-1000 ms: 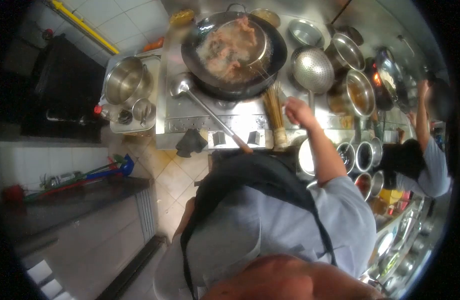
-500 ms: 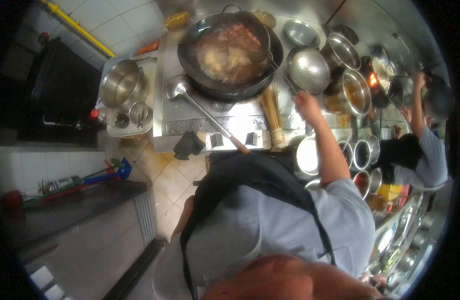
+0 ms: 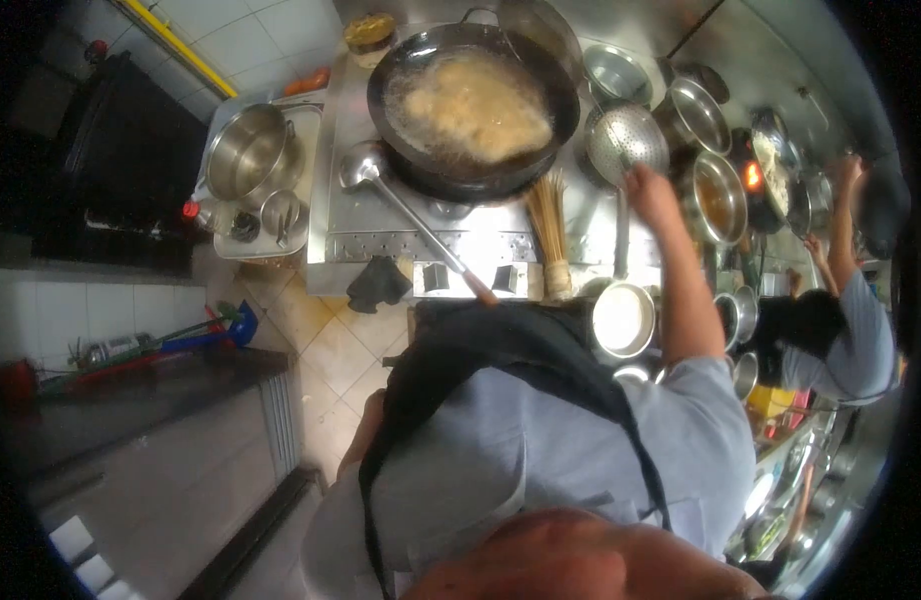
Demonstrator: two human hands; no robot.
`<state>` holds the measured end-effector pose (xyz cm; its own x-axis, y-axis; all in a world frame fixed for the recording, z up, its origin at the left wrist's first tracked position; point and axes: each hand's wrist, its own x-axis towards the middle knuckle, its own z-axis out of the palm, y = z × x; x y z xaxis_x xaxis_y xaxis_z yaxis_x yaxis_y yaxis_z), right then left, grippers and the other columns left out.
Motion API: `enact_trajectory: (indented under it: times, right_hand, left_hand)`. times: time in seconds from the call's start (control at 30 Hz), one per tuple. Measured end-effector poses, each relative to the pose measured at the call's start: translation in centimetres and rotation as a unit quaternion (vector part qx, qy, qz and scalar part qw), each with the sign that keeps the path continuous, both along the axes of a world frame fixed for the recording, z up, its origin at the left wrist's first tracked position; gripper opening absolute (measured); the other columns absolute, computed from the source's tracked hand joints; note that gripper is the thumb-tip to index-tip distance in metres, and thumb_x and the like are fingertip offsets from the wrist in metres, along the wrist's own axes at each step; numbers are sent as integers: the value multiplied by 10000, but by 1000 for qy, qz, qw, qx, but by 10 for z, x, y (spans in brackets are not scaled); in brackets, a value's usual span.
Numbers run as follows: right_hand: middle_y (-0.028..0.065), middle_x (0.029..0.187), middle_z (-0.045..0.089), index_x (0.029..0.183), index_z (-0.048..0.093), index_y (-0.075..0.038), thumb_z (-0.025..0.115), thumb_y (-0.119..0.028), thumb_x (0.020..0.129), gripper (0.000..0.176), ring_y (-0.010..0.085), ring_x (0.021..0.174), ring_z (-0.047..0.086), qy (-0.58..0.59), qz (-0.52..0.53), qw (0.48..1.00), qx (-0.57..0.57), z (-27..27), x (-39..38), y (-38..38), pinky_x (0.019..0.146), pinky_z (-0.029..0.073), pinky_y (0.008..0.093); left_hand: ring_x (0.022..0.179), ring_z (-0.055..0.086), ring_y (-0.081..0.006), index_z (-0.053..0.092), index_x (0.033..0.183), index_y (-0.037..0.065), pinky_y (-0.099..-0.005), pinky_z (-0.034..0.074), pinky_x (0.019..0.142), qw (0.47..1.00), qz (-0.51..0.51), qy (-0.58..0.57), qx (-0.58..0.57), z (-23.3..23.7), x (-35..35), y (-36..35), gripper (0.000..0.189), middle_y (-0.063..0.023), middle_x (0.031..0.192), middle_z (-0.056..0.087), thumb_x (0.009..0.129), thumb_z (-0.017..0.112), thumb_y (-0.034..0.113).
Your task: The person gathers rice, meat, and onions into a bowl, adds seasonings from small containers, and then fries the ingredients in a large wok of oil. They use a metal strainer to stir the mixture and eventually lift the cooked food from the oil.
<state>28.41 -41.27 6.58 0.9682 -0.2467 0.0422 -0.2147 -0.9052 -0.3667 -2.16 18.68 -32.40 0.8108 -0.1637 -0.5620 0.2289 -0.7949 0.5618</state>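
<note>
My right hand (image 3: 651, 192) is closed around the thin handle of a mesh skimmer (image 3: 541, 42). The round, see-through net of the skimmer is at the right rear rim of a black wok (image 3: 401, 135), blurred. Pale, foaming oil (image 3: 479, 105) with pieces in it fills the wok; the pieces are too blurred to name. Below my right hand lies a perforated metal strainer (image 3: 613, 140). A ladle (image 3: 366, 165) with a long handle rests left of the wok, and a bamboo brush (image 3: 549, 225) stands in front. My left forearm (image 3: 364, 432) shows beside the apron; its hand is hidden.
Metal pots (image 3: 716, 195) stand right of the strainer, with a pan of white contents (image 3: 623, 320) nearer me. At far right a co-worker (image 3: 851, 330) works by a flame. A tray (image 3: 271, 240) with a large pot (image 3: 246, 155) sits left; a dark cloth (image 3: 379, 285) hangs at the stove front.
My right hand has moved right and slightly back with the skimmer. Its net, earlier over the wok with reddish pieces visible beneath or in it, is now at the right rear rim. The foam has spread.
</note>
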Motion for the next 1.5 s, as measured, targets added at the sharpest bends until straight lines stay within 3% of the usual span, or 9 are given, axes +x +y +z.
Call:
enact_trajectory:
  times: [0.07,0.17,0.37,0.63,1.0,1.1,1.23,1.3,1.5]
  right_hand:
    - [207,761,635,961,535,41,519,-245,915,290,378,683,625,-42,14,999,15,-2,12,-16,606,467,426]
    - [33,566,489,941,560,17,538,-201,908,222,92,371,408,230,-4,950,212,58,16,-3,355,318,272]
    - [1,549,455,953,552,2,513,-158,918,169,73,342,348,295,-2,818,494,1,32,-5,320,251,234]
    - [-16,567,415,767,421,-86,460,-201,955,224,61,350,311,209,35,738,641,-74,26,52,324,217,225]
    - [15,580,447,912,516,-24,483,-211,946,193,94,356,338,147,3,827,543,-52,-15,28,323,254,244]
    - [73,811,627,1194,534,57,560,-287,916,443,124,659,549,195,-30,916,349,-24,-18,27,576,457,264]
    - [84,610,526,919,518,-17,513,-226,927,209,173,453,493,60,-16,950,305,-48,-24,28,410,367,320]
    - [149,640,548,932,511,-9,527,-230,914,223,266,557,547,-23,64,986,154,-50,-24,25,540,426,385]
    - [206,670,558,923,520,-6,525,-230,909,224,363,634,551,25,7,978,205,-28,-26,24,622,436,416]
  left_hand:
    - [859,616,-402,651,926,15,-458,480,761,1000,3,-22,-7,4,3,-1,294,-243,833,635,845,516,264]
    - [875,614,-403,644,911,-14,-463,478,766,998,-48,18,45,41,7,-11,298,-245,848,637,839,517,246]
    - [885,603,-409,629,898,-28,-468,469,771,998,-20,37,47,18,-6,-12,304,-253,859,632,830,528,251]
    - [899,602,-412,626,902,-28,-444,473,754,999,-29,-8,19,31,3,-9,309,-255,861,631,822,547,260]
    - [902,602,-412,627,909,-26,-443,473,757,1000,-24,11,15,31,5,-9,312,-253,865,632,826,544,263]
    - [902,602,-411,628,911,-25,-443,473,758,1000,-25,11,13,29,9,-9,312,-253,866,632,827,543,263]
    - [903,602,-411,628,913,-25,-442,473,759,1000,-28,8,12,27,14,-9,313,-252,867,632,828,542,264]
    - [903,602,-411,628,915,-24,-442,473,760,1000,-27,8,11,27,16,-10,313,-252,867,632,829,541,264]
    - [905,602,-410,629,919,-23,-441,473,762,1000,-21,6,8,28,15,-10,314,-251,869,633,831,540,265]
